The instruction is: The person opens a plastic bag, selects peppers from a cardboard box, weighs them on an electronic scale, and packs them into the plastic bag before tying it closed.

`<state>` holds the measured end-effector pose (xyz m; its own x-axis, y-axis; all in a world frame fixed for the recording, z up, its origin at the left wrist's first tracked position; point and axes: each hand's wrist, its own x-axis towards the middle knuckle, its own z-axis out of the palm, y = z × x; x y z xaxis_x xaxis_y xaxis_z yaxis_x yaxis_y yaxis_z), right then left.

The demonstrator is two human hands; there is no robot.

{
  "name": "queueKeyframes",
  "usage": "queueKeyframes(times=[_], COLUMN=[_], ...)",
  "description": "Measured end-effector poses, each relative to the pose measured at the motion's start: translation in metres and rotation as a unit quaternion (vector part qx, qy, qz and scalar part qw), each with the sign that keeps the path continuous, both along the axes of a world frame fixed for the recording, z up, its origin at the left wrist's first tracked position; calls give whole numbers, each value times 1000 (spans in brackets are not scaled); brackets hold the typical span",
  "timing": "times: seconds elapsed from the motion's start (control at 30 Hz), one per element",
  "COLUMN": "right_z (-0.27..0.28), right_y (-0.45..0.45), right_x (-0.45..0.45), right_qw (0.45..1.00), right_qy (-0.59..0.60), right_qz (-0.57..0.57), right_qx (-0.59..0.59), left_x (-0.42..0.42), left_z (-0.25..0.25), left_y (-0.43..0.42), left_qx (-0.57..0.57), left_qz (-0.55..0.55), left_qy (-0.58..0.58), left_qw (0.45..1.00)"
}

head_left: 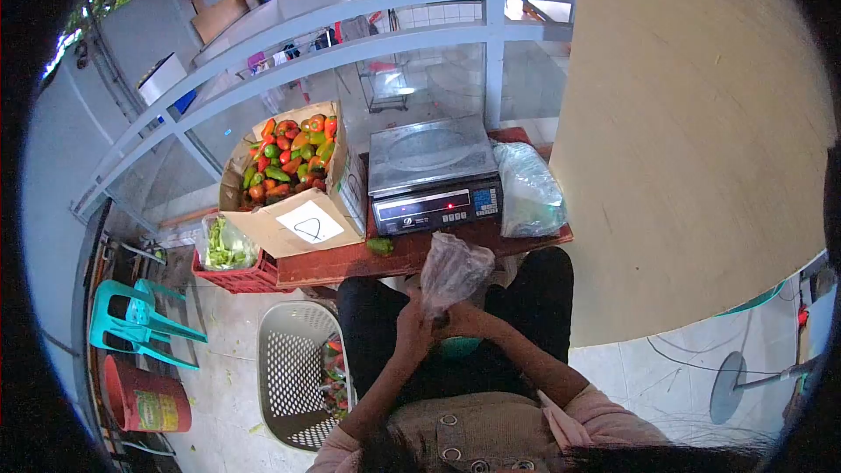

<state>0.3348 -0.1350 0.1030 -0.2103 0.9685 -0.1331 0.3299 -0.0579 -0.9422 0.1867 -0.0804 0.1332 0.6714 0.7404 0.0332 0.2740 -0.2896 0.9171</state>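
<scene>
A clear plastic bag (455,270) stands up from between my two hands, above my lap. My left hand (415,329) is closed on the bag's lower, gathered part. Against its other side, my right hand (464,322) is closed on the same part. A small dark spot shows between the hands; I cannot make out what it is. Just beyond the bag, a digital scale (434,173) with a lit display sits on the red-brown table (315,273). One green pepper (380,246) lies at the table's front edge, left of the bag.
A cardboard box (263,229) of red, orange and green peppers stands left of the scale. Right of it lies a filled plastic bag (528,193). On the floor are a pale basket (293,359), a red crate (241,278), a teal chair (131,314) and a red bucket (147,394).
</scene>
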Motion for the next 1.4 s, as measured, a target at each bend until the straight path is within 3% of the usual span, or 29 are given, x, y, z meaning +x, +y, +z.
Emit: queueKeyframes(times=[0.1,0.13,0.2,0.27,0.37,0.47,0.57,0.67,0.8,0.87,0.97,1.07,1.13,1.17,1.2,1.23,1.3,1.4], right_z=[-16,6,-16,-112,-91,-29,-20,-37,-59,-48,-34,-70,-54,-47,-53,-63,-77,-71], right_y=[3,-2,-7,-10,8,-14,-21,-19,-5,-1,-7,1,-11,-14,-13,-10,-7,2], right_x=[-5,-9,-7,3,-6,0,-9,-16,-7,6,9,20,34,38,39,40,41,27], right_qw=[998,992,976,950,961,989,993,957,979,970,960,950,967,964,961,955,939,926], right_qy=[-30,-10,-72,-234,-250,-140,-43,-144,-146,-190,-183,-130,-37,9,-29,-67,-113,-114], right_qz=[47,55,48,17,68,7,8,-70,-80,-80,-146,-196,-244,-265,-272,-277,-285,-288], right_qx=[37,115,199,208,94,52,112,243,119,131,152,205,57,-18,33,82,152,214], left_x=[-3,1,3,1,-1,2,6,9,9,5,4,-10,-24,-34,-43,-48,-42,-33], left_z=[1,5,8,9,2,32,26,28,27,36,67,89,134,158,163,165,153,34], left_y=[-6,-11,-13,-11,-1,-8,-7,-7,-7,-6,-11,-3,0,1,10,18,27,58], left_qx=[68,91,109,101,49,-130,-48,-62,-61,-88,-205,-196,-258,-115,-92,-53,35,205], left_qz=[-6,-16,-36,-53,-71,-42,-66,-56,-33,-16,-29,-21,116,143,128,137,170,-42], left_qy=[41,55,41,-12,-43,-115,-140,-85,-130,-101,-164,-183,-297,-261,-340,-341,-170,-59], left_qw=[997,994,993,993,995,984,987,993,989,991,964,963,912,948,927,929,970,976])
